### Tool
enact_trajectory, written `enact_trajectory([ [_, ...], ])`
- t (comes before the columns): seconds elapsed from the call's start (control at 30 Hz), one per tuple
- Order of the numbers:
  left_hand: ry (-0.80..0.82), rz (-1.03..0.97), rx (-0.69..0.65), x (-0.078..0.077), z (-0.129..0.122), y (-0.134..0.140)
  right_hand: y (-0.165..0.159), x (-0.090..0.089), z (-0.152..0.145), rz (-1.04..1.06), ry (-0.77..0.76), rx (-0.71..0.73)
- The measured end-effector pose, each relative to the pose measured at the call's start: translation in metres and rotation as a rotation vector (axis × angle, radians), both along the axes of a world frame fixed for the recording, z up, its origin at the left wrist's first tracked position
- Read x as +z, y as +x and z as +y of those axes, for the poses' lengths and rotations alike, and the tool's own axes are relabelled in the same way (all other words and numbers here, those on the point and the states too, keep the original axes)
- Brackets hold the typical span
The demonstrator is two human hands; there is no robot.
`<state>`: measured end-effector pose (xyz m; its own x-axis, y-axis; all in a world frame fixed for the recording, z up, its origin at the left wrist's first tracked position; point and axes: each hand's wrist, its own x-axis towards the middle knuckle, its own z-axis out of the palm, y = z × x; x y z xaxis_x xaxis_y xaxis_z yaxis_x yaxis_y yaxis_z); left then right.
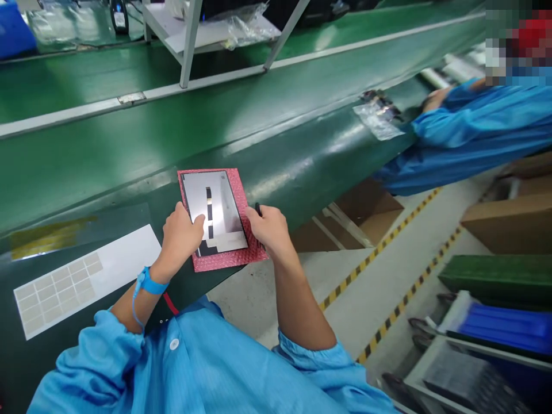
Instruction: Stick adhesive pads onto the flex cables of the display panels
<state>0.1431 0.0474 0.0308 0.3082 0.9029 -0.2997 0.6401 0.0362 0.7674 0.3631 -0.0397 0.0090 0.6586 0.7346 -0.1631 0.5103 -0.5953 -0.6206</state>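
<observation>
A flat silvery display panel (225, 210) with a dark rim lies on a sheet of pink bubble wrap (215, 264) at the near edge of the green bench. A black-and-gold strip (209, 204) runs down the panel's middle. My left hand (181, 236), with a blue wrist strap (152, 282), is closed on the panel's left edge, thumb on its face. At the right edge of the bubble wrap, my right hand (271, 230) is closed around a slim black tool (257, 209). Its tip shows above the thumb; its kind is hidden by the fingers.
Left of the panel lies a white label sheet (125, 253), partly under my left forearm, and yellow tape (47, 237). A metal shelf frame (190, 52) stands at the back. Another person's blue sleeve (448, 123) is at the right, near a clear bag (382, 118). Cardboard boxes (509, 224) stand beyond.
</observation>
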Motion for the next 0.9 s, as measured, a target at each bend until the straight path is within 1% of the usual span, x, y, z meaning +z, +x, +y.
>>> enact_trajectory([
  [0.07, -0.069, -0.060, 0.074, -0.008, 0.007, 0.009, -0.004, -0.002, 0.005, -0.010, -0.045, -0.010],
  [0.13, -0.134, -0.148, 0.132, -0.012, 0.012, 0.014, -0.012, -0.002, 0.009, -0.005, -0.065, -0.050],
  [0.2, -0.198, -0.259, 0.152, -0.009, 0.015, 0.016, -0.022, 0.001, 0.012, 0.016, -0.066, -0.102],
  [0.3, -0.276, -0.431, 0.159, 0.000, 0.019, 0.019, -0.033, 0.005, 0.020, 0.113, -0.036, -0.167],
  [0.4, -0.346, -0.608, 0.213, 0.004, 0.027, 0.023, -0.027, 0.005, 0.034, 0.270, 0.066, -0.221],
  [0.47, -0.413, -0.695, 0.227, 0.005, 0.030, 0.021, -0.020, 0.007, 0.038, 0.373, 0.146, -0.242],
  [0.53, -0.465, -0.743, 0.240, 0.009, 0.027, 0.012, -0.017, 0.010, 0.035, 0.438, 0.219, -0.256],
  [0.6, -0.491, -0.780, 0.266, 0.016, 0.021, -0.001, -0.020, 0.012, 0.029, 0.482, 0.289, -0.256],
  [0.63, -0.497, -0.802, 0.284, 0.021, 0.018, -0.009, -0.023, 0.013, 0.027, 0.512, 0.318, -0.241],
  [0.7, -0.505, -0.849, 0.316, 0.032, 0.014, -0.024, -0.033, 0.015, 0.024, 0.619, 0.348, -0.166],
  [0.8, -0.525, -0.875, 0.348, 0.049, 0.011, -0.049, -0.054, 0.022, 0.023, 0.851, 0.321, 0.009],
  [0.87, -0.528, -0.875, 0.349, 0.054, 0.010, -0.068, -0.070, 0.029, 0.026, 0.969, 0.319, 0.107],
  [0.9, -0.523, -0.872, 0.345, 0.054, 0.009, -0.079, -0.078, 0.033, 0.027, 1.008, 0.328, 0.147],
])
